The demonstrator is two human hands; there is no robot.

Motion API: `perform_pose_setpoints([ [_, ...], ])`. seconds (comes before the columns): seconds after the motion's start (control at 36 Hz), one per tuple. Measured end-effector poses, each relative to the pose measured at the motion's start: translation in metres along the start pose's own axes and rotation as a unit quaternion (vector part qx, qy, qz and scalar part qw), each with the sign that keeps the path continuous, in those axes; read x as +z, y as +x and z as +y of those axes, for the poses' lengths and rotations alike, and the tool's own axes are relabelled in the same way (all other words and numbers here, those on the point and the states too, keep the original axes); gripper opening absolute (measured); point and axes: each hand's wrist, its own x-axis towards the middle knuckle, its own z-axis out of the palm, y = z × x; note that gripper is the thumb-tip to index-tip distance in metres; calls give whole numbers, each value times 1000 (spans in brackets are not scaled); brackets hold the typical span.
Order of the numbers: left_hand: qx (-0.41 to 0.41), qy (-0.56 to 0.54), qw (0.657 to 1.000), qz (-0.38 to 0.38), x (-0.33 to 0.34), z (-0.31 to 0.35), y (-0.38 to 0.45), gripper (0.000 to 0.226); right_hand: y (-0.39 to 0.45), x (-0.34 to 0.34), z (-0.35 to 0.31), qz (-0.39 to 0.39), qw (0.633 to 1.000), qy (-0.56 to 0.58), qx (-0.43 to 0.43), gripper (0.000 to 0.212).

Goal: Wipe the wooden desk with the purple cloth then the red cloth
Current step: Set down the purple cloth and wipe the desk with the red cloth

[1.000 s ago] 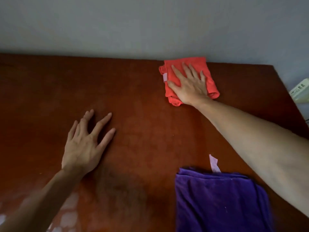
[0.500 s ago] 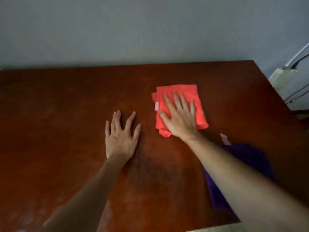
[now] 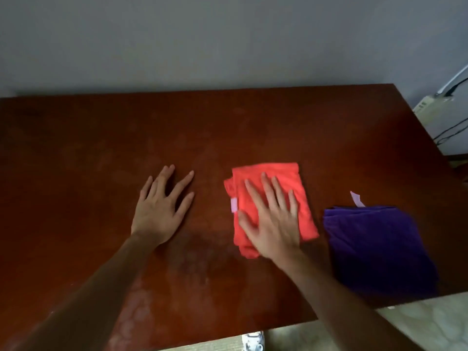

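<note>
Right now I see my right hand point(image 3: 272, 221) pressed flat on the folded red cloth point(image 3: 272, 178), fingers spread, its grip apart rather than closed around the fabric. That cloth lies near the middle of the wooden desk point(image 3: 101, 148). My left hand point(image 3: 162, 211) rests palm down on bare wood to the left of it, grip likewise apart and holding nothing. Just right of the red cloth, not touching it, the purple cloth point(image 3: 374, 244) lies folded by the desk's near right corner.
</note>
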Motion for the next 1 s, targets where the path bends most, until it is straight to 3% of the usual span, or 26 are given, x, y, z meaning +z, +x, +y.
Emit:
perform_pose_setpoints([
  [0.25,10,12,1000,-3,0,-2,2,55,249,14,8,-31,1000,6,1,70],
  [0.47,8,8,1000,0,2,-4,3,55,296,17,15,-41,999,6,-23,66],
  [0.61,1,-3,1000,-6,1,-5,3,55,226,12,22,-35,999,10,-40,66],
  [0.75,2,-4,1000,1,5,-2,1,57,79,7,33,-20,998,-11,-59,71],
  [0.89,-18,-10,998,55,4,1,-18,49,-80,-7,32,5,998,-31,-59,67],
  [1.0,-28,1,997,68,-5,-5,-44,46,-154,-17,34,-15,998,-47,-50,68],
])
